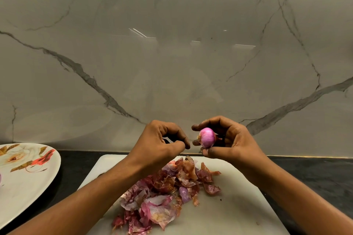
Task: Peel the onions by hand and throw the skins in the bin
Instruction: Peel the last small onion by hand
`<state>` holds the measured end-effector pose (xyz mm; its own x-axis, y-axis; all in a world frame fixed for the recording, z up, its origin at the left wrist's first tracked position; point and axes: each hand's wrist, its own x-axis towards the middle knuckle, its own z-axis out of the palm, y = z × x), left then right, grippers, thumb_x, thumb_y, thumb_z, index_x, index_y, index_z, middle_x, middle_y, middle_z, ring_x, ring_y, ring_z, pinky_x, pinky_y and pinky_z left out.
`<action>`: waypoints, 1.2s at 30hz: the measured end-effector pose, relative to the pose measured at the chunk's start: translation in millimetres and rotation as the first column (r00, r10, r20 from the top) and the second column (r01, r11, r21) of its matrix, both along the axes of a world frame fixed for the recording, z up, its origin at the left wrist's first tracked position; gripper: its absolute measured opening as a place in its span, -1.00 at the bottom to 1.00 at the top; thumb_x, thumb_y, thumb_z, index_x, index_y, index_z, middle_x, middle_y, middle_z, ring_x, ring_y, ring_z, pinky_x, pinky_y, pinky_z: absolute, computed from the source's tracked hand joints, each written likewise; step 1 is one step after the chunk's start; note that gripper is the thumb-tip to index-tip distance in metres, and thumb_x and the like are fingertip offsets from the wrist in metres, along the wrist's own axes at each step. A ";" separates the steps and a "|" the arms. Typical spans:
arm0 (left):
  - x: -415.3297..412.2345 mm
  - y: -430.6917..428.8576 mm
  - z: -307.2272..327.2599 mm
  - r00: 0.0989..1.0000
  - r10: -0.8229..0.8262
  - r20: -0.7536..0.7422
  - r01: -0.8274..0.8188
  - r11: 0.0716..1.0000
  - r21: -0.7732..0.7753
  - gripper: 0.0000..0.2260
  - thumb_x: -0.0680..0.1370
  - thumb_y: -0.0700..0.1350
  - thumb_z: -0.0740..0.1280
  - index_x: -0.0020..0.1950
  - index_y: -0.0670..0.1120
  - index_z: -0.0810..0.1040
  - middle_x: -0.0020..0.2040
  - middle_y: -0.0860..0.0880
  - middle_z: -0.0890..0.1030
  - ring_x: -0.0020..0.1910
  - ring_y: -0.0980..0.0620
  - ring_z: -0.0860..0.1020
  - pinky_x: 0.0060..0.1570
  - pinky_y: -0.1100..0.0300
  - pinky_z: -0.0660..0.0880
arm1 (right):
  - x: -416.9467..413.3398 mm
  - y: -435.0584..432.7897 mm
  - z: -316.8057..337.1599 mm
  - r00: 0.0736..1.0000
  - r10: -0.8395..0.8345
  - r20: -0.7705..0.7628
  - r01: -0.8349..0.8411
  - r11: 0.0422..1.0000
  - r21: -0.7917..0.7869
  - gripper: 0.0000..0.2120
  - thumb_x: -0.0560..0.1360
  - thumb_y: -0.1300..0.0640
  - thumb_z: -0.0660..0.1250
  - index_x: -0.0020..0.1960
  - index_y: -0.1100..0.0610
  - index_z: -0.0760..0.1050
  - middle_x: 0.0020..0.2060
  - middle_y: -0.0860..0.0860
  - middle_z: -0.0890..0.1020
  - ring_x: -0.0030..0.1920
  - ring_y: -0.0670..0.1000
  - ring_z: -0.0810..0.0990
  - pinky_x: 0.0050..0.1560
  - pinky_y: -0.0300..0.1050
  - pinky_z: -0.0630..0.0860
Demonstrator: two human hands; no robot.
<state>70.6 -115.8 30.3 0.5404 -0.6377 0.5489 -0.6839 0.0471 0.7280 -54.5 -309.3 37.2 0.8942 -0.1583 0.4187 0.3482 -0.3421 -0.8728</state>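
A marble wall [172, 63] is rising behind a dark counter [305, 168] carrying a white board [238, 206], its near edge cut off. Above the board's 12 o'clock, the right hand [233, 143] is curling round a peeled onion [207, 137], hiding its far side. At the onion's 9 o'clock the left hand [162, 143] is curling tight, thumb meeting fingertip, nothing showing between. Skins [162, 196] are lying mid-board; a plate [23, 177] is running off-frame at 9 o'clock.

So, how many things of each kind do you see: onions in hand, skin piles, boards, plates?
Onion, in the right hand: 1
Skin pile: 1
Cutting board: 1
Plate: 1
Total: 4
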 end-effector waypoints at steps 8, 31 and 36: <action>-0.3 -1.9 -1.3 1.000 -0.020 -0.003 0.020 0.999 -0.037 -0.87 0.52 -0.06 0.43 -0.14 -0.03 0.77 -0.19 0.03 0.73 -0.19 0.08 0.66 -0.23 0.19 0.57 | 0.3 1.6 -1.9 1.000 -0.004 -0.002 0.004 0.998 -0.058 -0.51 0.41 0.51 0.52 0.23 0.11 0.60 0.18 -0.03 0.71 0.14 0.09 0.73 0.04 -0.08 0.68; 2.2 -4.1 -3.9 0.967 -0.150 0.208 0.180 0.974 -0.136 -0.78 0.53 -0.14 0.52 0.17 -0.08 0.76 0.00 0.05 0.73 0.00 -0.05 0.71 -0.11 0.13 0.68 | 0.3 -0.5 -0.4 0.998 0.048 -0.031 -0.048 0.999 -0.006 -0.51 0.38 0.53 0.53 0.21 0.15 0.62 0.07 0.10 0.73 0.07 0.21 0.75 0.06 0.05 0.72; 3.5 -4.1 -4.4 0.978 -0.083 0.194 0.119 0.977 -0.179 -0.85 0.51 -0.18 0.55 0.07 -0.13 0.78 -0.06 0.03 0.76 -0.05 -0.03 0.74 -0.08 0.03 0.71 | -0.1 0.9 1.3 0.999 0.049 -0.018 -0.048 0.998 0.039 -0.50 0.36 0.53 0.54 0.21 0.18 0.61 0.06 0.08 0.75 0.04 0.18 0.76 0.01 -0.07 0.70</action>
